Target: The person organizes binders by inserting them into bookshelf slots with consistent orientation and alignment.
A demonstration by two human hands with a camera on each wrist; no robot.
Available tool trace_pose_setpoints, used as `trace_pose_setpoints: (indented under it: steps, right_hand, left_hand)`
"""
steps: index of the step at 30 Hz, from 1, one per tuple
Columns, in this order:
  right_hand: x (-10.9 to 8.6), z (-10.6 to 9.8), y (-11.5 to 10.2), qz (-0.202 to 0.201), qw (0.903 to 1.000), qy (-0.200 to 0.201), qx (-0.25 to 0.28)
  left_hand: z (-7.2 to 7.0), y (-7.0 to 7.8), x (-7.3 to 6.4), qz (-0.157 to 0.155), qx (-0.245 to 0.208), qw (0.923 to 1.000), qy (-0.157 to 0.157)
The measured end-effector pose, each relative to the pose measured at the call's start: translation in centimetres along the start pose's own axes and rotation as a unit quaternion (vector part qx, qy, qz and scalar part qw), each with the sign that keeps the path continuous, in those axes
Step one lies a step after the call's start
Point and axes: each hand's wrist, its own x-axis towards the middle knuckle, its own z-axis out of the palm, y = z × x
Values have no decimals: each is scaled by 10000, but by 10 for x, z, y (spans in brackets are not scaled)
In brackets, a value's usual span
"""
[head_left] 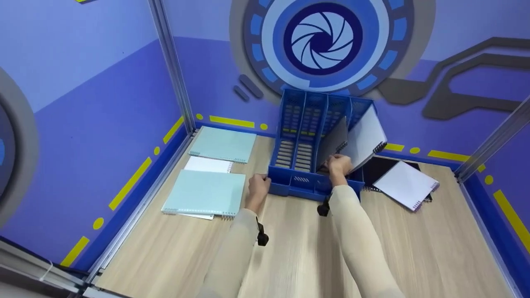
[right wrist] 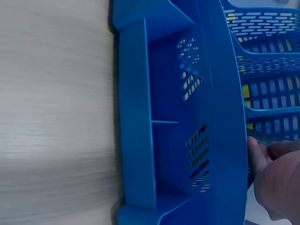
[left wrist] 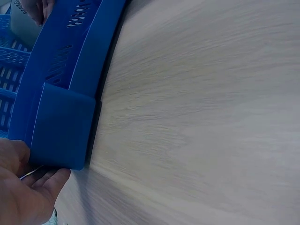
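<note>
Gripping the blue file organizer (head_left: 304,193), pinching a grey spiral notebook (head_left: 333,141)

My left hand (head_left: 258,189) is wrapped round the organizer's front left corner, fingers curled. My right hand (head_left: 340,164), fingers bent, nips the lower front edge of that notebook, which leans in the third compartment from the left. A white spiral notebook (head_left: 366,135) tilts in the fourth, just beside it.

Head view from above, forward and down; wrist views close, blue organizer (right wrist: 222,108) common to all.
</note>
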Motion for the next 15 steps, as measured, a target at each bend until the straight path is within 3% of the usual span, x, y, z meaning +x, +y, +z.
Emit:
trace_pose_setpoints:
  steps: [7, 15]
  right_hand:
    - [-2, -1, -3, 141, 9996, -233, -20]
    - [-17, -8, -11, 187, 9929, -1069, 494]
  left_hand:
    - [1, -1, -5, -98, 4, 9999, -48]
    - [-3, 2, -1, -165, 88, 9998, -77]
